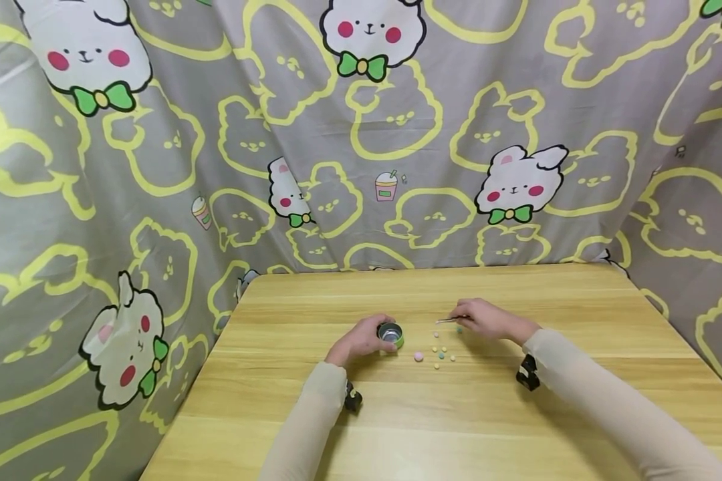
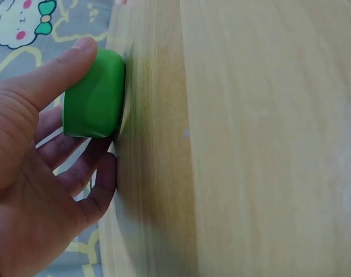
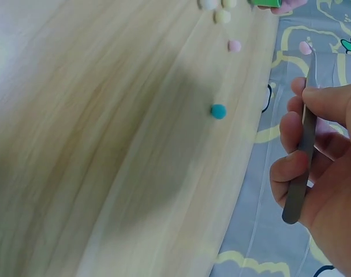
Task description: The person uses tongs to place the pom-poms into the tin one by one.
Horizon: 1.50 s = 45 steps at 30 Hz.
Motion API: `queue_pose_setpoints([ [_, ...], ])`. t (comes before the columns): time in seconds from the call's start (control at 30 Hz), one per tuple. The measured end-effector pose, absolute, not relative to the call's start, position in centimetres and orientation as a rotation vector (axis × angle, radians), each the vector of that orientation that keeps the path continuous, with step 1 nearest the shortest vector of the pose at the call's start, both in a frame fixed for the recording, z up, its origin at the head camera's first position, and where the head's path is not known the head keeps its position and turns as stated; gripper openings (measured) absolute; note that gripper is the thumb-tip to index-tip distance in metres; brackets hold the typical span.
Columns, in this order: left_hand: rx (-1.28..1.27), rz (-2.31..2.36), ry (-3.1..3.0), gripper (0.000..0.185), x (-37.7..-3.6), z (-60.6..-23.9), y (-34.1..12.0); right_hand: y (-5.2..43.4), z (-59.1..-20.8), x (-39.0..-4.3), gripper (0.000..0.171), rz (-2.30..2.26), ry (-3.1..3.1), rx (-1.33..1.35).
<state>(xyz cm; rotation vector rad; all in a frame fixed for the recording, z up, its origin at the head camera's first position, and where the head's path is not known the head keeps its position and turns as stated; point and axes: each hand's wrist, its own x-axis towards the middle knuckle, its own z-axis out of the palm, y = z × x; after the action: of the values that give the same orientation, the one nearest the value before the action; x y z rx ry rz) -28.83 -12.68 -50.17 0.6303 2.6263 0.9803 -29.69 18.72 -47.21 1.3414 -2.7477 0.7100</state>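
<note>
The left hand [image 1: 361,339] lay on the wooden bench [image 1: 457,427] with its fingers [image 2: 77,57] curled round a small green tin [image 1: 391,334], thumb along one side and the other fingers wrapped under the far side; the tin's open, silvery inside faced up. The right hand [image 1: 487,319] pinched a pair of slim metal tweezers [image 3: 302,156] between thumb and fingers, and in the right wrist view the tips held one small pink bead [image 3: 305,47]. The tweezer tips pointed toward the left hand, with the tin a short way beyond them. Between and just in front of the two sets of fingers lay a loose scatter of beads [image 1: 439,353] on the bench: in the head view one larger pink one nearest the tin, several pale yellow ones and a teal one, about seven in all, though they were too small to count surely. A teal bead [image 3: 219,111] lay on the bare wood beside the right fingers. Both hands worked near the middle of the bench, well away from every edge, with open wood on all sides. A grey curtain [image 1: 156,167] printed with rabbits hung close behind and to both sides of the bench.
</note>
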Motion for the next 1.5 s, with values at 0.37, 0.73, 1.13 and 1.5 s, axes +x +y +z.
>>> queue_pose_setpoints([
  [0.37,0.606,0.988,2.617,0.056,-28.8,-50.4,-12.8,16.5,-46.8,-30.3,0.017,0.726,-2.751,1.371],
  [0.73,0.595,1.04,2.595,0.052,-28.7,-50.3,-12.8,13.9,-46.3,-30.5,0.016,0.718,-2.704,1.443],
  [1.13,0.585,1.069,2.595,0.052,-28.9,-50.3,-12.9,11.9,-46.7,-30.9,0.016,0.699,-2.667,1.494],
  [1.5,0.603,1.056,2.597,0.054,-29.0,-50.6,-12.9,10.9,-47.2,-31.2,0.017,0.714,-2.69,1.513],
])
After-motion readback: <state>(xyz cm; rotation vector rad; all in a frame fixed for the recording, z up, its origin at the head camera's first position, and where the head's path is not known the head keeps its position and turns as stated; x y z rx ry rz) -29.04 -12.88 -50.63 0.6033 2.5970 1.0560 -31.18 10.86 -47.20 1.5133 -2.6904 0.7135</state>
